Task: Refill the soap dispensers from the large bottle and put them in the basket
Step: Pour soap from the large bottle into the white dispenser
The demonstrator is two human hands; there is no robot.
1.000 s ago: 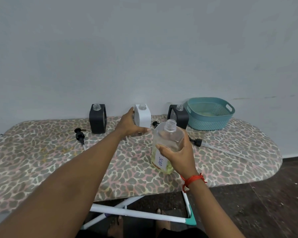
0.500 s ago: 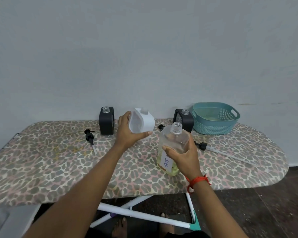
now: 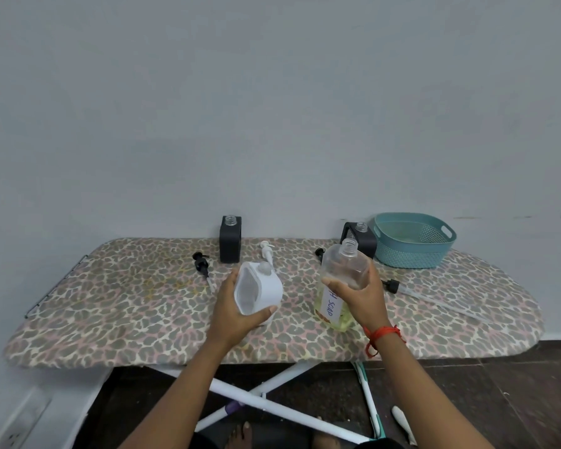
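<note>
Two curled grips: left grip (image 3: 236, 312) holds white dispenser (image 3: 262, 289), right grip (image 3: 365, 298) holds large bottle (image 3: 344, 266), label (image 3: 329, 306) half-covered.

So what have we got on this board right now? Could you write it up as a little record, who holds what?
Left hand: grips the white dispenser, tilted, pump off
Right hand: holds the large bottle, uncapped, yellow soap low inside
Left black dispenser: upright, neck open
Right black dispenser: upright beside the basket
Basket: no dispenser inside
Loose parts: white pump and black pump lie on the ironing board
</note>
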